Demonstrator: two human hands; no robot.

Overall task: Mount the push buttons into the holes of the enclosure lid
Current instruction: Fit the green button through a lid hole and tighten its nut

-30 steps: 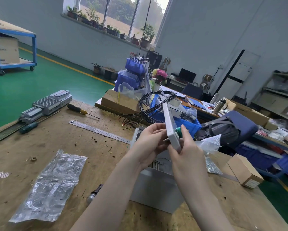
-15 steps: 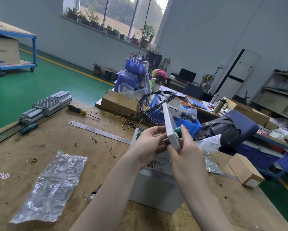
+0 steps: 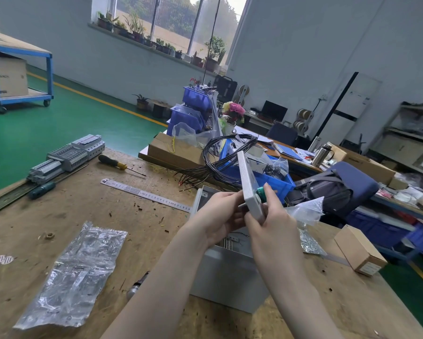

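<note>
I hold the grey enclosure lid (image 3: 248, 182) upright and edge-on above the open grey enclosure box (image 3: 226, 277). A green push button (image 3: 261, 192) sticks out of the lid's right face. My right hand (image 3: 270, 223) grips the lid's lower edge, with a finger lying against the green button. My left hand (image 3: 217, 216) is curled behind the lid's left face, where its fingers pinch the rear end of the button; that part is mostly hidden.
On the wooden bench lie a steel ruler (image 3: 144, 192), two screwdrivers (image 3: 118, 163), a DIN rail with terminal blocks (image 3: 66, 156), empty plastic bags (image 3: 76, 272) and a small cardboard box (image 3: 359, 250). A blue bin (image 3: 274, 179) and black wires (image 3: 220, 155) stand behind the lid.
</note>
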